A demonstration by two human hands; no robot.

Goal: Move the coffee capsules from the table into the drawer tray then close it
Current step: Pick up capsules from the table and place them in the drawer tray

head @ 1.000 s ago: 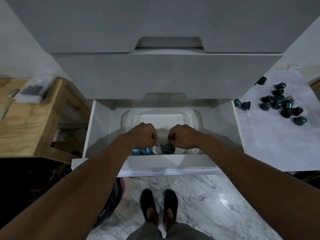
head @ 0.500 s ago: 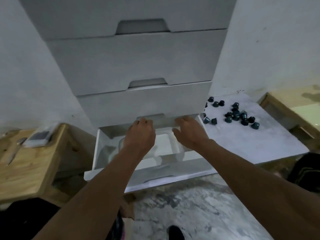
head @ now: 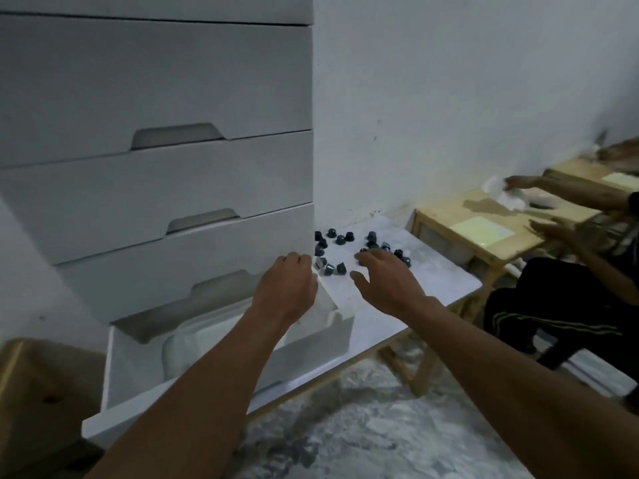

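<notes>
Mid-task: many coffee capsules [head: 366, 248] lay scattered on the white tabletop [head: 428, 274], just ahead of the fingers.

Right hand [head: 387, 280] hovered over them, fingers spread and empty; left hand [head: 288, 288], loosely curled, held nothing visible. The drawer [head: 221, 368] stood open beneath the wrists, its tray [head: 179, 344] contents hidden. Another person's hands [head: 539, 205] worked well to the right; nothing blocked the reach.
</notes>
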